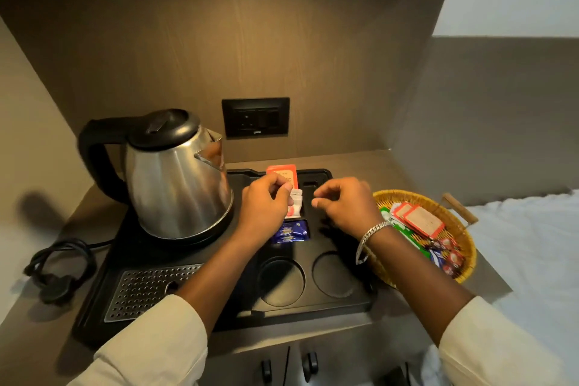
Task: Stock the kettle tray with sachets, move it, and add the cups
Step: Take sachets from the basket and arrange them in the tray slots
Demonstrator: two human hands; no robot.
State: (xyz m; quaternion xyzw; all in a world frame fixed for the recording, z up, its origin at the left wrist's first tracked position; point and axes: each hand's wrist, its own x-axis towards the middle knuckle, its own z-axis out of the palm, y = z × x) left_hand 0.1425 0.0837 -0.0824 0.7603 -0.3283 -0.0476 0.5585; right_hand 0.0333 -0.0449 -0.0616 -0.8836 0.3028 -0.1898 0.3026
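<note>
1 kettle (175,178) on tray (313,313), 2 empty cup wells; left hand (266,200) fingers pinch white sachets (294,204); right hand (347,202) fingers curled, holding nothing; 1 basket (463,263) at worktop's right edge.

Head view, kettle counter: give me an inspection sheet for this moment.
Surface: brown counter, tucked in a wood-panelled niche.
Job's things: black tray holds kettle, orange sachet, white sachets, blue sachets; both cup wells empty; no cups seen.
Clutter: wicker basket of spare sachets, right of the tray.
Grippers: left hand pinches the white sachets; right hand loosely curled, holds nothing visible.
Cables: coiled cord with plug, left of the tray.
Surroundings: wall socket; white bedding.
</note>
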